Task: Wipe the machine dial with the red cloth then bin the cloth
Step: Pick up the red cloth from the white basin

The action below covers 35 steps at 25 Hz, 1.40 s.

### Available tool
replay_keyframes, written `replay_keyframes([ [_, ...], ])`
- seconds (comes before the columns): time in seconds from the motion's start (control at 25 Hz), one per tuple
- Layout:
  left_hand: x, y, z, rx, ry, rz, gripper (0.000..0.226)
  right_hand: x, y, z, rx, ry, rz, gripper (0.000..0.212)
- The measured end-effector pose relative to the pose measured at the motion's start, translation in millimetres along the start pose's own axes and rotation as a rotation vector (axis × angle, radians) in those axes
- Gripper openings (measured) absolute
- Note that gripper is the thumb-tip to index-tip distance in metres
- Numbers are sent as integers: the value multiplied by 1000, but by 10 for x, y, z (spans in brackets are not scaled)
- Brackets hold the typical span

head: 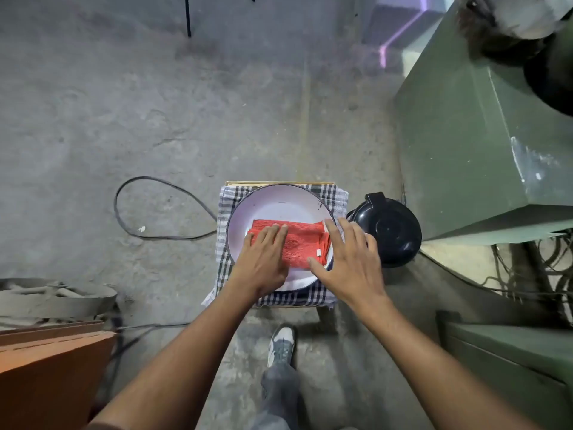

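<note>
**Both hands at the cloth in the bowl**

The cloth (302, 242), red and folded, lies in a white bowl (279, 203), toward the near side of it. The bowl sits on a checked towel (226, 212) spread over a small table (279, 183), whose wooden edge shows just beyond the bowl.

The left hand (263, 259) lies flat on the left end of the cloth, palm down, fingers (276, 232) straight and close together, closed around nothing. The right hand (350, 262) is at the right end of the cloth, over the bowl's right rim, fingers spread. Its thumb touches the near right corner of the cloth, beside a small white tag; the other fingers reach past the rim. Whether that palm presses on the cloth or hovers just above it cannot be told. The middle of the cloth shows bare between the two hands.

Right of the bowl, just beside the table, stands a black bin (389, 229) with its lid closed. Beyond the bin, farther right, rises a green machine (465, 150); no dial can be made out on it. Left of the bowl a black cable (155, 181) loops across the concrete floor (124, 103). Near of the bowl, below the table, a shoe (282, 344) and a grey trouser leg stand on the floor.
</note>
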<state>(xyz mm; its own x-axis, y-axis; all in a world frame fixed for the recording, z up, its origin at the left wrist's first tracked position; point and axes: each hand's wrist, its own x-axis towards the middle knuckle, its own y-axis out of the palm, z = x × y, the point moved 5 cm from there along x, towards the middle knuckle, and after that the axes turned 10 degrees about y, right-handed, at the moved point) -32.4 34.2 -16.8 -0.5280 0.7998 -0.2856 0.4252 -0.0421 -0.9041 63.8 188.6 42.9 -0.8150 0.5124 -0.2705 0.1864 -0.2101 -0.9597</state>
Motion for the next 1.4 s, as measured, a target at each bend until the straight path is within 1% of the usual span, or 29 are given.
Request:
replay_keyframes([
  [0.2, 277, 396, -36, 68, 62, 136, 87, 93, 253, -75, 9, 33, 2, 86],
  [0.4, 367, 594, 75, 111, 59, 144, 91, 178, 357, -84, 7, 27, 19, 84],
  [0.6, 397, 620, 146, 163, 97, 172, 87, 184, 404, -76, 21, 36, 41, 85],
  [0.72, 456, 596, 93, 215, 89, 208, 80, 180, 379, -63, 13, 39, 50, 86],
  [0.88, 505, 569, -18, 312, 53, 221, 84, 158, 362, -85, 6, 41, 54, 86],
  [1.08, 478, 389, 30, 307, 72, 154, 58, 164, 250, -161, 3, 57, 31, 85],
  [1.2, 497, 107, 58, 310, 57, 79, 55, 188, 70, -177, 24, 75, 22, 87],
  [1.4, 561, -483, -84, 327, 47, -51, 55, 206, -377, -238, 57, 87, -32, 91],
])
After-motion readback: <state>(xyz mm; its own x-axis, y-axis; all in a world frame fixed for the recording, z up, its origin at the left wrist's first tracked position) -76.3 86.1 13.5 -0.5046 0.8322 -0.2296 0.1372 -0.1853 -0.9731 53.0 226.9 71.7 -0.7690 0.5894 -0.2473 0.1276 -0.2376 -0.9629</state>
